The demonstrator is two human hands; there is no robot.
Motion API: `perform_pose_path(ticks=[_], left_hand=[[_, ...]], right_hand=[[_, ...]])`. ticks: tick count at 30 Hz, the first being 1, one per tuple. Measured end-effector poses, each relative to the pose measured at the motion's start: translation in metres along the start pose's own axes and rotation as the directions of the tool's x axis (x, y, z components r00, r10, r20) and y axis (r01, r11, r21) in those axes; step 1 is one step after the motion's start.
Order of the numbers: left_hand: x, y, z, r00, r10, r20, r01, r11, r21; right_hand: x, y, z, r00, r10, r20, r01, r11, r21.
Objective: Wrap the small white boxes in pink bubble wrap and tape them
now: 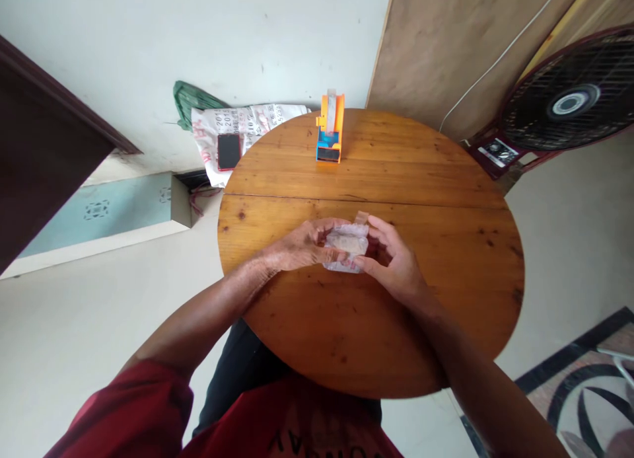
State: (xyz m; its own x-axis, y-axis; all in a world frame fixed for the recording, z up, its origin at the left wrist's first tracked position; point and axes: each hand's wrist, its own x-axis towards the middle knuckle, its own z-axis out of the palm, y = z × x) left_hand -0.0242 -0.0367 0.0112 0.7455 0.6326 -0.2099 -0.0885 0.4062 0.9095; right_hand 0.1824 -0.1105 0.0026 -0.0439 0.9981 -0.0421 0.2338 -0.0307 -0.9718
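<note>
A small whitish package in translucent, crinkled plastic, perhaps bubble wrap, is held over the middle of the round wooden table. Faint reddish print shows on its near side. My left hand grips its left end, thumb across the near face and fingers behind. At the right end, my right hand closes on it with the thumb at the near corner. A short brownish strip of tape sticks up beside my right index fingertip. The orange and blue tape dispenser stands farther back on the table.
Behind the table's left edge, a dark phone lies on a printed white sack beside a green bag. A floor fan stands at the right. The wall is close behind the table.
</note>
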Motion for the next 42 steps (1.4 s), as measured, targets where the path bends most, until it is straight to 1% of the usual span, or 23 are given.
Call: perform_pose_path(ticks=[2,5,10,13,19,21,23,25,27,30,32,34,35,36,37,38,40,41,42], left_hand=[[0.001,0.000,0.002,1.000,0.024,-0.009,-0.025,0.998,-0.051],[0.002,-0.001,0.003,0.999,0.035,-0.021,-0.036,0.997,-0.066],[0.003,-0.004,0.002,0.999,0.041,-0.002,-0.041,0.998,-0.056],[0.003,-0.004,0.002,0.999,0.041,0.021,-0.040,0.999,-0.028],[0.001,-0.001,0.003,0.999,0.033,0.035,-0.033,0.999,-0.008],[0.001,-0.002,0.002,0.999,0.040,0.029,-0.039,0.999,-0.032],[0.001,-0.005,0.000,0.998,0.062,0.032,-0.060,0.997,-0.048],[0.001,-0.010,-0.002,0.995,0.077,0.058,-0.076,0.997,-0.024],[0.002,-0.017,-0.003,0.992,0.087,0.096,-0.090,0.996,0.028],[0.004,-0.027,-0.004,0.982,0.160,0.100,-0.175,0.970,0.168],[0.006,-0.033,-0.007,0.966,0.250,0.059,-0.256,0.916,0.310],[0.009,-0.035,-0.009,0.934,0.356,-0.023,-0.302,0.824,0.480],[0.010,-0.035,-0.010,0.905,0.419,-0.067,-0.309,0.760,0.572],[0.010,-0.034,-0.010,0.867,0.488,-0.100,-0.306,0.680,0.666],[0.010,-0.033,-0.009,0.822,0.559,-0.110,-0.301,0.589,0.750],[0.009,-0.032,-0.008,0.773,0.627,-0.095,-0.301,0.494,0.816],[0.006,-0.031,-0.002,0.689,0.725,-0.015,-0.324,0.326,0.888],[0.005,-0.031,0.001,0.663,0.748,0.031,-0.343,0.267,0.901],[0.003,-0.032,0.004,0.649,0.757,0.072,-0.361,0.224,0.905]], right_hand=[[0.000,0.001,0.001,1.000,-0.014,-0.025,0.014,1.000,-0.014],[0.000,0.004,0.003,0.997,-0.044,-0.065,0.041,0.998,-0.048],[-0.001,0.005,-0.001,0.997,-0.064,-0.032,0.059,0.989,-0.139],[-0.001,0.002,-0.005,0.998,-0.070,-0.008,0.069,0.992,-0.103],[-0.001,0.001,-0.007,0.997,-0.075,-0.008,0.075,0.997,-0.030],[-0.003,0.001,-0.007,0.997,-0.074,0.003,0.074,0.997,-0.027],[-0.005,0.001,-0.007,0.997,-0.071,-0.007,0.070,0.996,-0.058],[-0.006,0.001,-0.007,0.998,-0.049,-0.032,0.047,0.996,-0.079],[-0.006,0.001,-0.007,0.999,0.008,-0.034,-0.010,0.998,-0.056],[-0.002,0.002,-0.008,0.996,0.085,-0.017,-0.084,0.996,0.015],[0.001,0.004,-0.008,0.994,0.102,-0.032,-0.102,0.994,0.029],[0.005,0.005,-0.008,0.992,0.114,-0.058,-0.113,0.993,0.025],[0.006,0.006,-0.008,0.990,0.117,-0.072,-0.116,0.993,0.024],[0.008,0.007,-0.007,0.989,0.119,-0.082,-0.118,0.993,0.024],[0.009,0.007,-0.007,0.989,0.120,-0.087,-0.119,0.993,0.026],[0.009,0.008,-0.007,0.989,0.120,-0.089,-0.118,0.993,0.030],[0.010,0.008,-0.007,0.990,0.110,-0.091,-0.107,0.993,0.039],[0.010,0.008,-0.007,0.990,0.105,-0.094,-0.102,0.994,0.038],[0.010,0.008,-0.008,0.990,0.101,-0.103,-0.099,0.995,0.028]])
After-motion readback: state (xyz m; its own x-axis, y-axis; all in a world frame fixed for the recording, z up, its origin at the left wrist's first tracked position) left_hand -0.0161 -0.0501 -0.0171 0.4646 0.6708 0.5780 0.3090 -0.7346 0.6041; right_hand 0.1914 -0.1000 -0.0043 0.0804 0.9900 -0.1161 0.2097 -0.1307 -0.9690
